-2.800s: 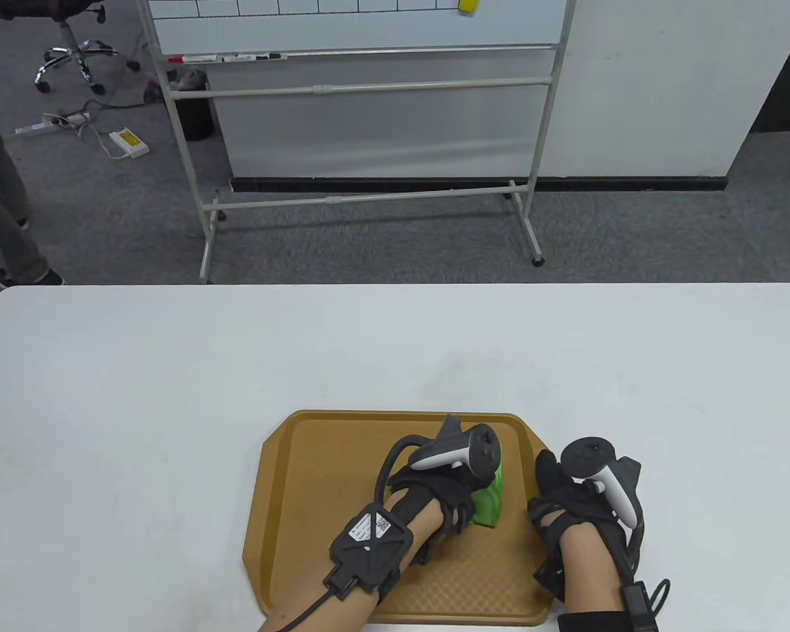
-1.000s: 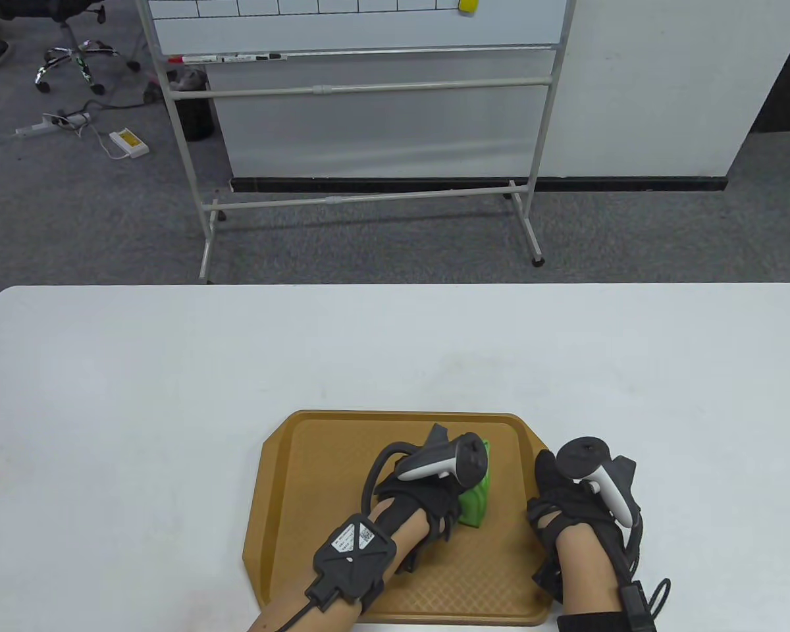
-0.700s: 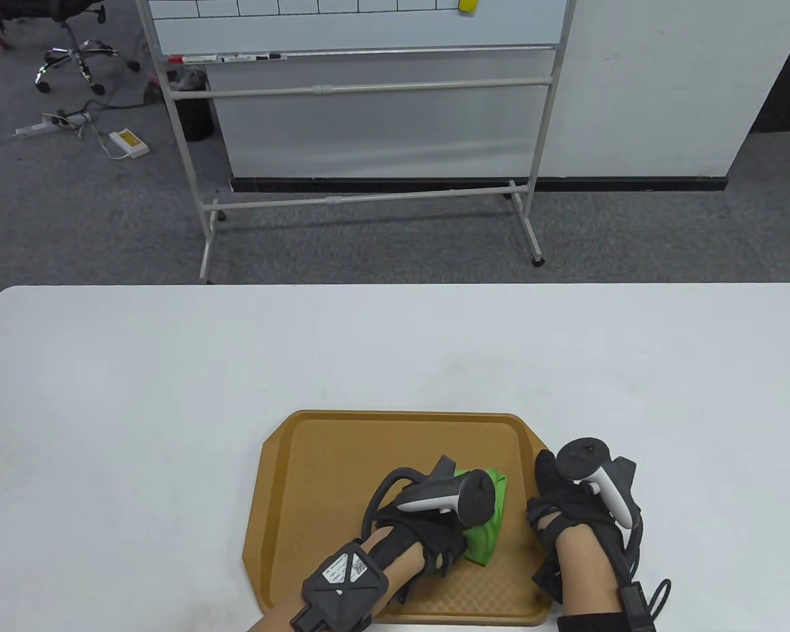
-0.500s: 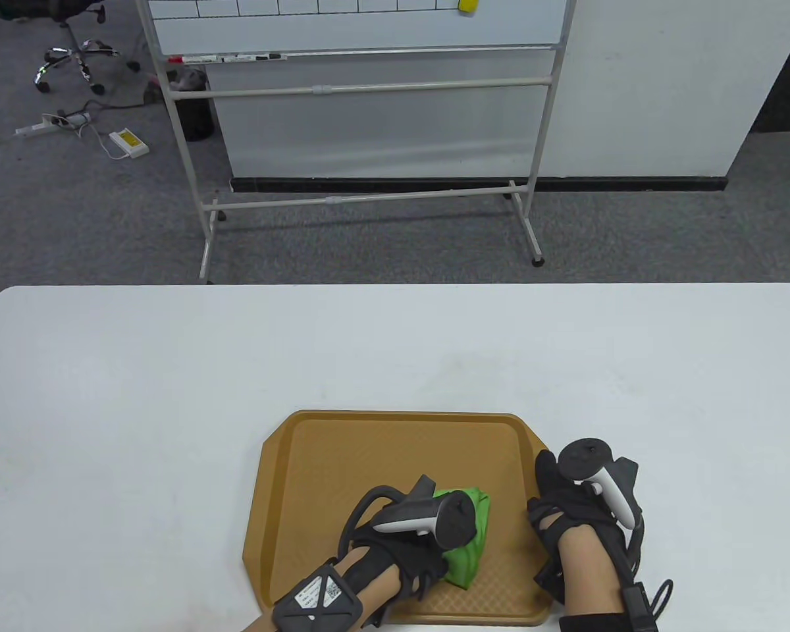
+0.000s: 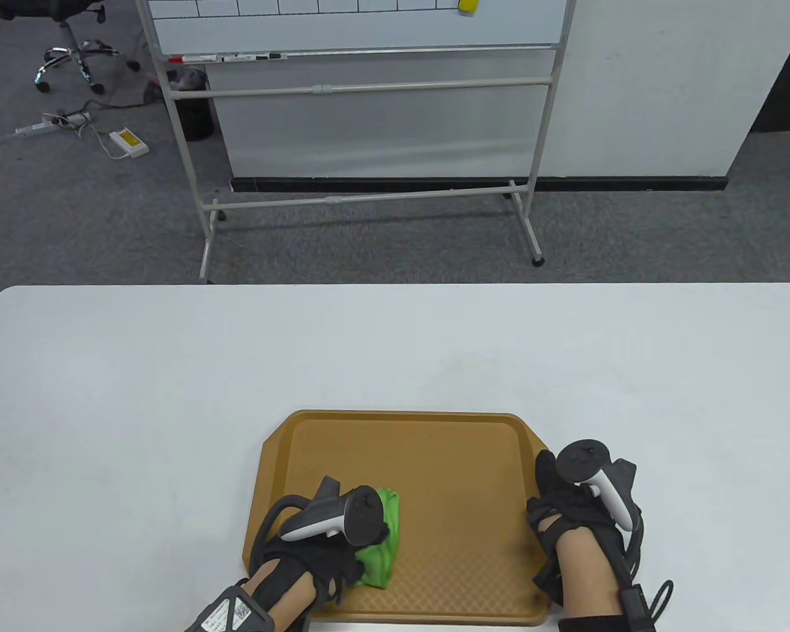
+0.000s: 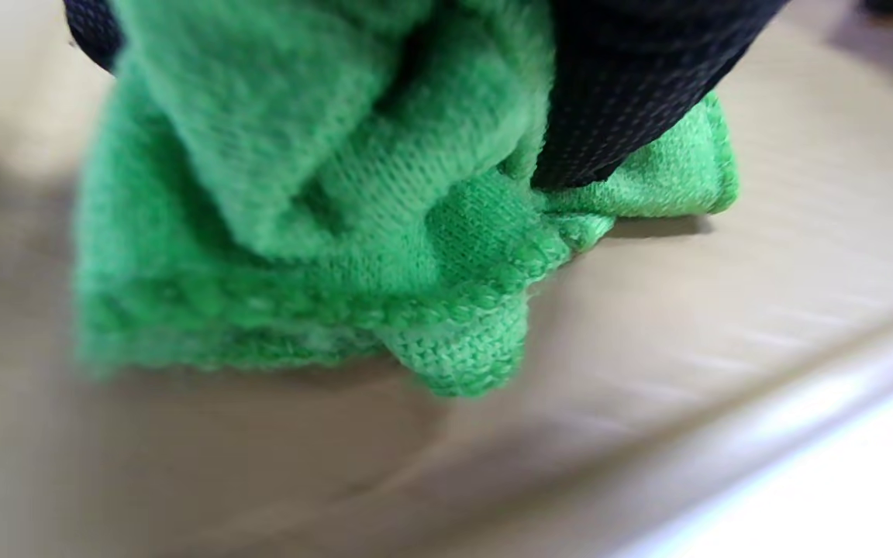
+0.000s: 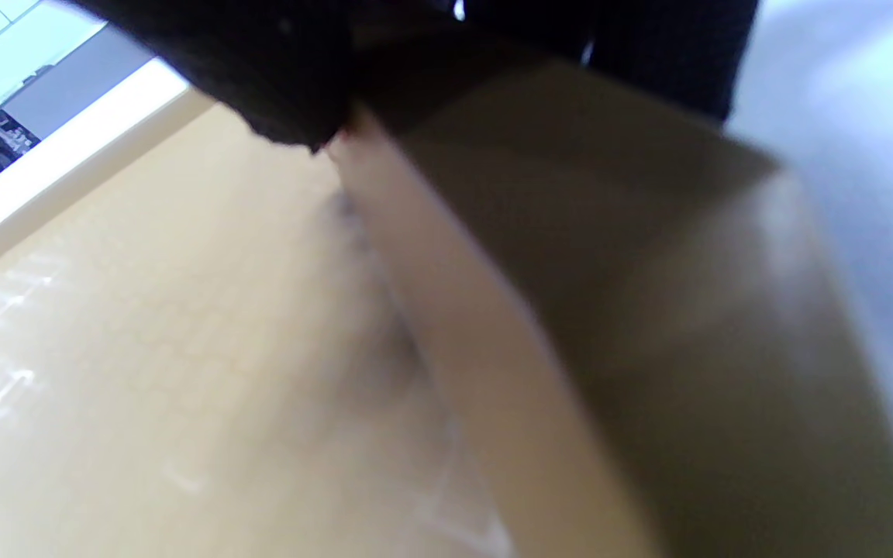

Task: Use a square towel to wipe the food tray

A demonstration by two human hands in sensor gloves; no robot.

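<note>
A white table [image 5: 171, 368] is seen from above, with a brown tray [image 5: 447, 454] set near its front edge, the tray's long axis running left to right. At the tray's near left corner a bunched green towel [image 5: 383, 546] is pressed onto the tray floor by the left hand [image 5: 309, 559]; the towel's longer side runs from near to far. In the left wrist view the towel [image 6: 322, 232] is shown crumpled, with a gloved finger [image 6: 617, 101] closed down on its folds. The middle of the tray is bare. On the right, the tray's right rim is gripped by the right hand [image 5: 576, 513]; in the right wrist view its fingers [image 7: 284, 85] are clamped over the rim [image 7: 570, 333]. Beyond the table, a whiteboard stand [image 5: 368, 131] is seen on the grey carpet.
</note>
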